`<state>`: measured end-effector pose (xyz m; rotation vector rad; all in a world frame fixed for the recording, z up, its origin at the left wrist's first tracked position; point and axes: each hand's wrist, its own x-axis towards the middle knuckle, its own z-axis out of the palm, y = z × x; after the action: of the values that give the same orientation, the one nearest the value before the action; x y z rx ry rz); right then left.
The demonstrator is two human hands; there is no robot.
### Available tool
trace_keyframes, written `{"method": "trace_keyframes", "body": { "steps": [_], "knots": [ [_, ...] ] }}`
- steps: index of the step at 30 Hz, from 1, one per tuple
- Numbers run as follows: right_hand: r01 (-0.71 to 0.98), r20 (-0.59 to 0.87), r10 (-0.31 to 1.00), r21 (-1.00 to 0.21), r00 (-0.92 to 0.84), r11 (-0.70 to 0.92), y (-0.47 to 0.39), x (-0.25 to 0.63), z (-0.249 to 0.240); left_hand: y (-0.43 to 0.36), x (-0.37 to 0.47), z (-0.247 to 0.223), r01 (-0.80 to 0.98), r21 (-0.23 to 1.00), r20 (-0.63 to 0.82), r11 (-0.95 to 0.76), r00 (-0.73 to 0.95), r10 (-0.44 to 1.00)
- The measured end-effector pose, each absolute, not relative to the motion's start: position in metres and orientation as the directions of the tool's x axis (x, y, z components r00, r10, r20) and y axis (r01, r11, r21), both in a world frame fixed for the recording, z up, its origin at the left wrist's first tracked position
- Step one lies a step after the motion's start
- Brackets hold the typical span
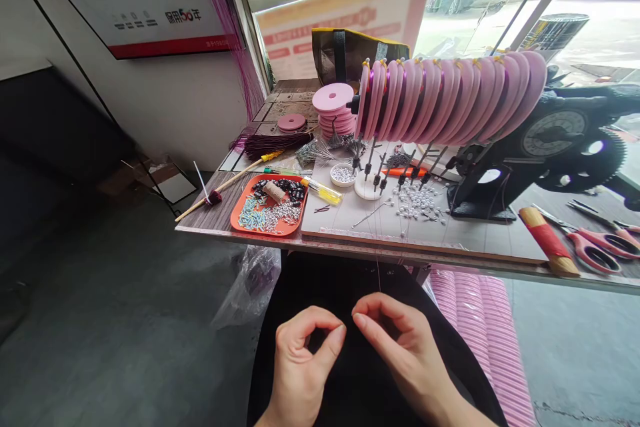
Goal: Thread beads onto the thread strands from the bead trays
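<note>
Low in the head view, above a dark lap, my left hand [307, 355] is closed in a pinch, thumb against index finger. Whatever it grips is too small to make out. Close beside it, my right hand [407, 350] also pinches. A thin thread [379, 275] comes down over the table edge to its fingers. Above the hands, a row of pink spools [450, 100] sits on a black machine [547, 140], with dark weights hanging below on threads. White beads [420, 201] lie scattered on a pale board [350, 217] beneath them.
At left on the table, an orange tray [265, 232] holds beads, near a yellow-and-clear cutter [323, 191] and a wooden stick [220, 188]. Stacked pink discs [333, 99] stand behind. Scissors [595, 250] and a red-wrapped roll [549, 240] lie right. A pink ribbed cushion [487, 340] is below.
</note>
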<state>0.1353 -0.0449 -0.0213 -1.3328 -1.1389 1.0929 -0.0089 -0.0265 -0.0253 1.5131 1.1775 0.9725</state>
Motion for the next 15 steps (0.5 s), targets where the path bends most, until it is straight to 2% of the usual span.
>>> {"method": "trace_keyframes", "body": {
  "steps": [4,9,15],
  "knots": [
    [0.077,0.014,0.992,-0.997,0.126,0.004,-0.045,0.135,-0.020,-0.026,-0.009,-0.028,0.179,0.981,0.028,-0.070,0.226,0.974],
    [0.150,0.129,0.987,-0.982,0.100,0.113,-0.047,0.135,-0.019,-0.026,-0.008,-0.034,0.087,0.996,-0.029,0.011,0.210,0.977],
    [0.228,0.214,0.974,-0.954,0.070,0.193,-0.048,0.136,-0.020,-0.026,-0.008,-0.035,0.053,0.998,-0.031,0.021,0.195,0.980]
  ]
}}
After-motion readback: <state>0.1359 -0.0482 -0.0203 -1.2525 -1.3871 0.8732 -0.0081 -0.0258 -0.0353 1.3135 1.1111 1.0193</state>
